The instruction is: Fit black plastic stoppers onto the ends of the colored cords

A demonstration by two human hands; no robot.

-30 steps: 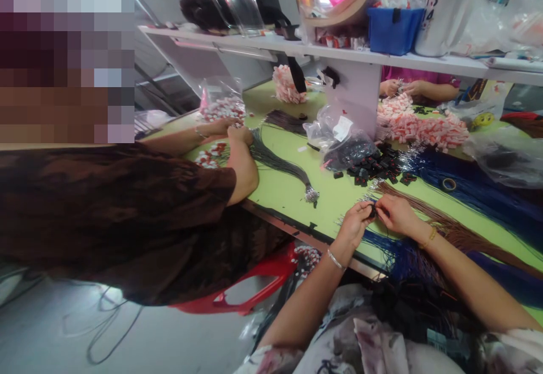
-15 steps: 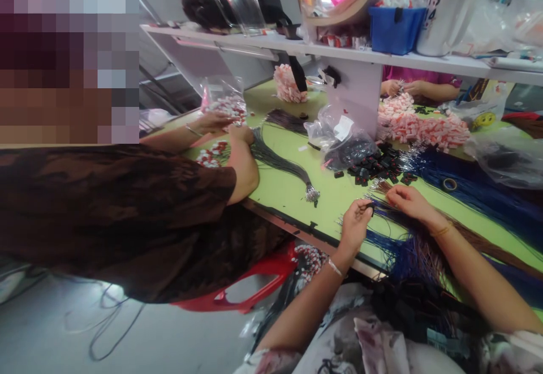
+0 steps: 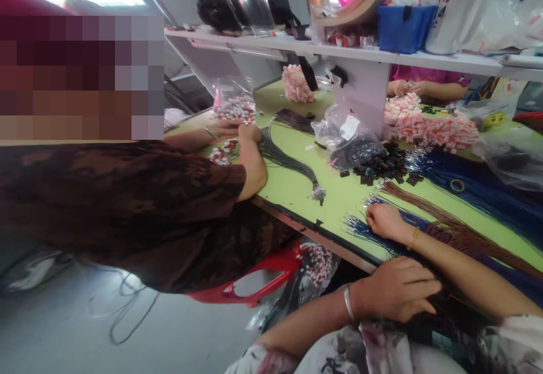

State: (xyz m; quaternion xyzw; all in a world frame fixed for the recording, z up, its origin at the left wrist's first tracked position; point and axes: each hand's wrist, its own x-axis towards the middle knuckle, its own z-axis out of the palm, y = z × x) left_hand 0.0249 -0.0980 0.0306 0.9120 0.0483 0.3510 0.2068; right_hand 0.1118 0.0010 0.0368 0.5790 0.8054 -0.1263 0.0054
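My right hand (image 3: 387,222), with a thin gold bracelet at the wrist, is at the silver-tipped end of a bundle of blue wires (image 3: 360,227). Its fingers are curled down and closed among those wires; the fingertips are hidden. My left hand (image 3: 403,289), with a silver bangle, is back over my lap, palm down, fingers loosely stretched to the right and nothing visible in them. Brown wires (image 3: 424,210) lie just behind my right hand. Beyond them is a heap of small black connectors (image 3: 382,164).
At left a co-worker's hands (image 3: 250,133) are beside a bag of red-and-white pieces (image 3: 233,105). Grey wires (image 3: 288,162) cross the green table (image 3: 292,193). Behind stand a shelf (image 3: 360,51) and another person's hands (image 3: 407,87). A red chair (image 3: 271,278) is below left.
My left hand has drawn back from the table edge to my lap, and the black connector it held is out of sight. My right hand has moved from the brown wires to the blue ones.
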